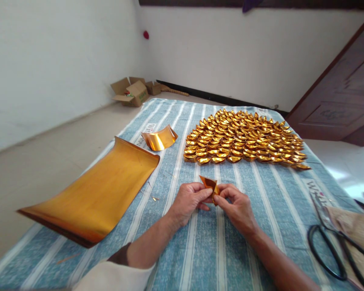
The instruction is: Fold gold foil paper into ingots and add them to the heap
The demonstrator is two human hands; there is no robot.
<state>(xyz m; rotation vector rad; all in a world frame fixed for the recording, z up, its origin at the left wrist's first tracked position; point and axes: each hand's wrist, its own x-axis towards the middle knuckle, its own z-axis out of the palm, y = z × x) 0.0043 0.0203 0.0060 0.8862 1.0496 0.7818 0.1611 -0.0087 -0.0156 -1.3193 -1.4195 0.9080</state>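
Between my two hands is a small piece of gold foil paper [209, 182], partly folded, with a pointed flap standing up. My left hand [190, 201] pinches its left side between thumb and fingers. On the other side, my right hand [235, 204] grips the lower right edge, thumb tip pressed against the fold. Beyond them, many folded gold paper ingots [242, 139] stand in packed rows on the cloth. To the left lies a large stack of gold foil sheets [109, 190] with curled edges. A smaller curved stack of foil pieces [160, 138] sits behind it.
A blue-and-white striped cloth [176, 258] covers the table. Black-handled scissors [327, 252] lie at the right edge beside a beige cloth [356, 230]. Open cardboard boxes [133, 92] stand on the floor by the wall. A brown door [336, 89] is at the right.
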